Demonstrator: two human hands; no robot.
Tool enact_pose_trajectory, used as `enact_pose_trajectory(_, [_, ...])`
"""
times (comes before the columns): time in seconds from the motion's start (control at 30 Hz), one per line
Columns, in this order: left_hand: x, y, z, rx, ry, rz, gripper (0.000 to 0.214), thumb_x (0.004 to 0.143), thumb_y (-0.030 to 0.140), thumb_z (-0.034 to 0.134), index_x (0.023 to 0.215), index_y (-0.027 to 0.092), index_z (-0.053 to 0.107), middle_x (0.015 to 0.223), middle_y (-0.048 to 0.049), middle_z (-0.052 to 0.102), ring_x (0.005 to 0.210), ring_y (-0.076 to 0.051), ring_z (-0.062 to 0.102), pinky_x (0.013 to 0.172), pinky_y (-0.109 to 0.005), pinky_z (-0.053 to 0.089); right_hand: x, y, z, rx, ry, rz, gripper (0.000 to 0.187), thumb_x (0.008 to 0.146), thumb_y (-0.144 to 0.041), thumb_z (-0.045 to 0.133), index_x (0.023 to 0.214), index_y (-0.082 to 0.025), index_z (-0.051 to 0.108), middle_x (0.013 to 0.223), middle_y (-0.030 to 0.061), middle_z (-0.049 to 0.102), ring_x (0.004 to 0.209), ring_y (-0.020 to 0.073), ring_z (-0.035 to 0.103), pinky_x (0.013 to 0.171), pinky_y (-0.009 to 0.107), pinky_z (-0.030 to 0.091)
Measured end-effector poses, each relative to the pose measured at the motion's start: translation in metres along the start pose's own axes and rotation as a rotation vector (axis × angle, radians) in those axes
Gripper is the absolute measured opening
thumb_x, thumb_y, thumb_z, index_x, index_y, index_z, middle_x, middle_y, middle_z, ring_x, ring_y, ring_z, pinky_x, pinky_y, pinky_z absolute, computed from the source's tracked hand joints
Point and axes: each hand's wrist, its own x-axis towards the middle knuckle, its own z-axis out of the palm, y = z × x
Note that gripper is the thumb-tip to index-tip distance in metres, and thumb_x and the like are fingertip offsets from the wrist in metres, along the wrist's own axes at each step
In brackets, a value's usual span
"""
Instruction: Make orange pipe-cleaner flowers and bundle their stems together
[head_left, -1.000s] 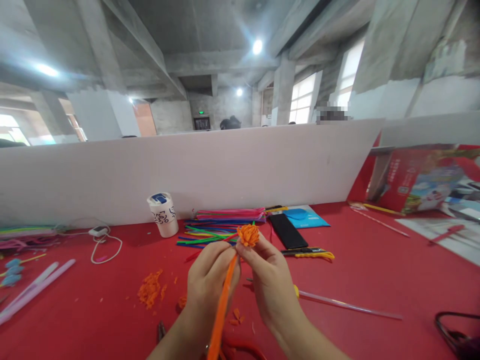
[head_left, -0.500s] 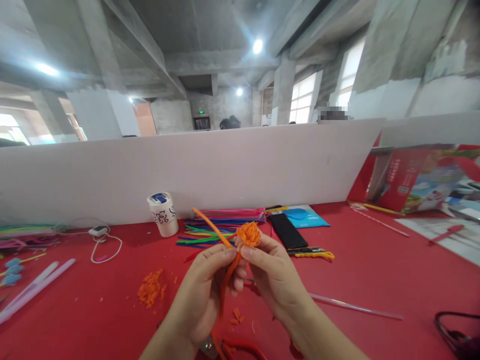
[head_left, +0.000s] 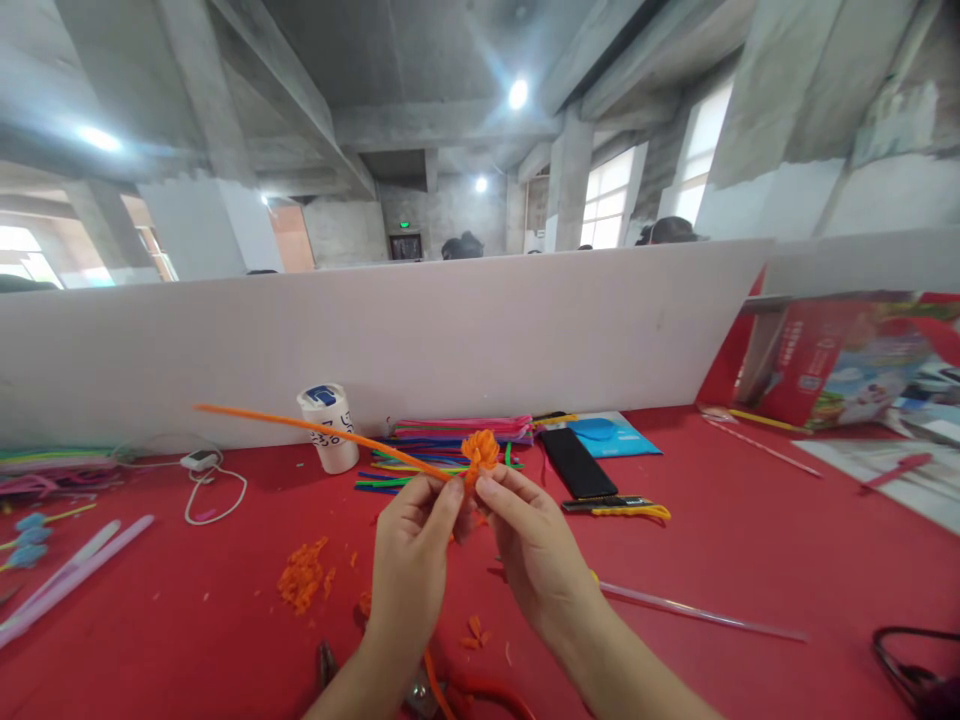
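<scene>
An orange pipe-cleaner flower (head_left: pixel 479 452) sits between my fingertips above the red table. My left hand (head_left: pixel 420 535) is closed, thumb and index finger pinching an orange pipe cleaner (head_left: pixel 330 430) right beside the flower's base. That pipe cleaner's long end sticks out to the upper left, passing in front of a white cup. With thumb against fingers, my right hand (head_left: pixel 529 530) grips the flower just under its head. Fingers hide part of the flower's base. Below my wrists lie red-handled pliers (head_left: pixel 491 692), partly covered by my left forearm.
Orange clippings (head_left: pixel 301 577) are heaped to the left. Behind my hands lie coloured pipe cleaners (head_left: pixel 465 430), a black phone (head_left: pixel 577 463) and a yellow-handled cutter (head_left: pixel 630 508). A white cup (head_left: pixel 330 430) stands before a white partition (head_left: pixel 420 340). A clear tube (head_left: pixel 697 612) lies right.
The orange pipe cleaner has swung up and out to the left, its long end now exposed. The flower and both hands have shifted slightly left, and my left hand has turned more upright.
</scene>
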Motion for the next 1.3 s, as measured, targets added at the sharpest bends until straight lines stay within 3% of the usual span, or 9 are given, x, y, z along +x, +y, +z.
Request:
enact_pose_trajectory(0.2, [-0.004, -0.008, -0.006, 0.389, -0.011, 0.355, 0.012, 0.081, 0.022, 0.055, 0.076, 0.020, 0.065, 0.072, 0.0000, 0.061, 0.065, -0.013, 0.054, 0.062, -0.023, 0.043, -0.002, -0.006, 0.001, -0.145, 0.023, -0.078, 0.014, 0.067, -0.029, 0.073, 0.064, -0.021, 0.062, 0.063, -0.0025, 0.059, 0.060, 0.0136, 0.050, 0.059, 0.025, 0.040])
enact_pose_trajectory(0.33, [-0.004, -0.008, -0.006, 0.392, -0.034, 0.463, 0.011, 0.079, 0.017, 0.057, 0.074, 0.020, 0.066, 0.073, -0.0006, 0.062, 0.070, -0.014, 0.055, 0.068, -0.025, 0.043, -0.005, -0.010, 0.002, -0.284, 0.090, -0.151, 0.009, 0.066, -0.026, 0.074, 0.067, -0.022, 0.066, 0.071, -0.0004, 0.059, 0.064, 0.0146, 0.050, 0.059, 0.025, 0.041])
enact_pose_trajectory(0.5, [-0.003, 0.004, -0.001, -0.057, -0.090, -0.056, 0.015, 0.075, 0.025, 0.061, 0.063, 0.015, 0.062, 0.053, 0.0013, 0.056, 0.050, -0.010, 0.050, 0.051, -0.021, 0.042, -0.005, -0.010, 0.003, -0.193, -0.048, -0.113, 0.011, 0.073, -0.028, 0.069, 0.065, -0.021, 0.066, 0.063, -0.0018, 0.053, 0.052, 0.0121, 0.049, 0.050, 0.026, 0.041])
enact_pose_trajectory(0.63, [-0.003, 0.014, -0.003, -0.368, -0.203, -0.385, 0.016, 0.073, 0.024, 0.064, 0.063, 0.012, 0.063, 0.054, -0.0005, 0.058, 0.046, -0.007, 0.049, 0.044, -0.017, 0.039, -0.005, -0.010, 0.002, -0.087, -0.146, -0.006, 0.009, 0.073, -0.029, 0.068, 0.070, -0.020, 0.066, 0.055, -0.0038, 0.050, 0.040, 0.0111, 0.047, 0.040, 0.026, 0.040])
enact_pose_trajectory(0.77, [-0.006, 0.020, -0.003, -0.548, -0.229, -0.594, 0.013, 0.072, 0.021, 0.066, 0.064, 0.010, 0.065, 0.055, -0.0005, 0.056, 0.044, -0.004, 0.047, 0.043, -0.014, 0.037, -0.006, -0.013, 0.000, -0.025, -0.157, 0.078, 0.010, 0.069, -0.028, 0.070, 0.070, -0.019, 0.066, 0.051, -0.0041, 0.051, 0.040, 0.0105, 0.048, 0.039, 0.024, 0.039])
enact_pose_trajectory(0.87, [-0.009, 0.021, 0.000, -0.588, -0.242, -0.617, 0.014, 0.072, 0.021, 0.066, 0.064, 0.010, 0.064, 0.055, 0.0007, 0.053, 0.043, -0.002, 0.042, 0.042, -0.013, 0.035, -0.006, -0.014, -0.001, -0.002, -0.178, 0.113, 0.012, 0.067, -0.027, 0.072, 0.071, -0.018, 0.065, 0.051, -0.0036, 0.053, 0.041, 0.0106, 0.049, 0.038, 0.022, 0.038])
enact_pose_trajectory(1.0, [-0.005, 0.013, 0.001, -0.393, -0.172, -0.418, 0.015, 0.073, 0.026, 0.066, 0.067, 0.012, 0.062, 0.056, 0.0019, 0.053, 0.046, -0.004, 0.042, 0.044, -0.014, 0.035, -0.003, -0.008, 0.000, 0.023, -0.139, 0.100, 0.013, 0.067, -0.029, 0.072, 0.072, -0.019, 0.064, 0.051, -0.0042, 0.055, 0.042, 0.0107, 0.048, 0.041, 0.023, 0.039])
enact_pose_trajectory(1.17, [0.004, -0.007, -0.005, 0.186, 0.033, 0.118, 0.019, 0.077, 0.028, 0.060, 0.061, 0.017, 0.057, 0.059, 0.0025, 0.054, 0.055, -0.011, 0.048, 0.055, -0.021, 0.040, 0.000, 0.007, 0.001, -0.019, 0.127, -0.015, 0.016, 0.060, -0.026, 0.078, 0.068, -0.019, 0.066, 0.069, -0.0032, 0.062, 0.067, 0.0120, 0.053, 0.068, 0.023, 0.042])
enact_pose_trajectory(1.3, [0.004, -0.017, -0.007, 0.372, -0.012, 0.350, 0.011, 0.079, 0.022, 0.057, 0.070, 0.019, 0.062, 0.072, -0.0005, 0.059, 0.068, -0.014, 0.054, 0.065, -0.024, 0.043, -0.001, 0.007, 0.001, -0.051, 0.118, -0.020, 0.016, 0.062, -0.028, 0.076, 0.071, -0.019, 0.067, 0.072, -0.0017, 0.062, 0.073, 0.0138, 0.053, 0.074, 0.026, 0.041])
